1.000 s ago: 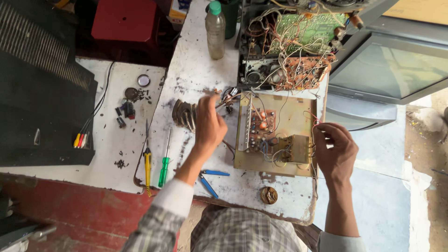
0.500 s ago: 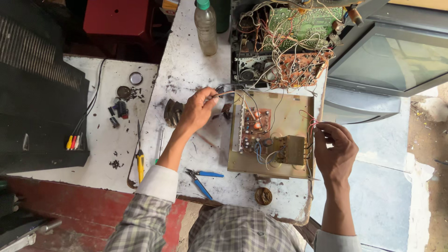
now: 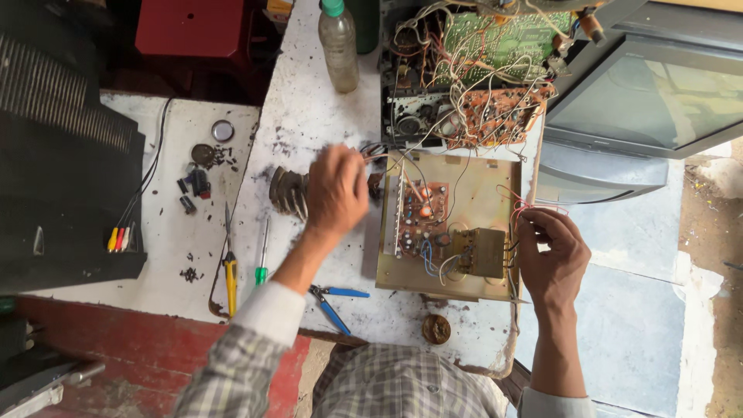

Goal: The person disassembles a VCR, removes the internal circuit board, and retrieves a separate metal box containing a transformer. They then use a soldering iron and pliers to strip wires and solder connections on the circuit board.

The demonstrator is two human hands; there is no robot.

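A tan circuit chassis (image 3: 457,224) lies flat on the white counter (image 3: 309,116). The right hand (image 3: 551,259) pinches thin wires (image 3: 520,209) at its right edge; the left hand (image 3: 337,190), blurred, hovers curled beside a finned heatsink (image 3: 286,192), grip unclear.

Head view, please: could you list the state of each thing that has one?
Plastic bottle: upright, capped.
Open chassis: uncovered, boards and wires exposed.
Screen: dark.
Blue pliers: lying, handles spread.
Left hand: blurred, closed over wires.
Right hand: pinching thin wires.
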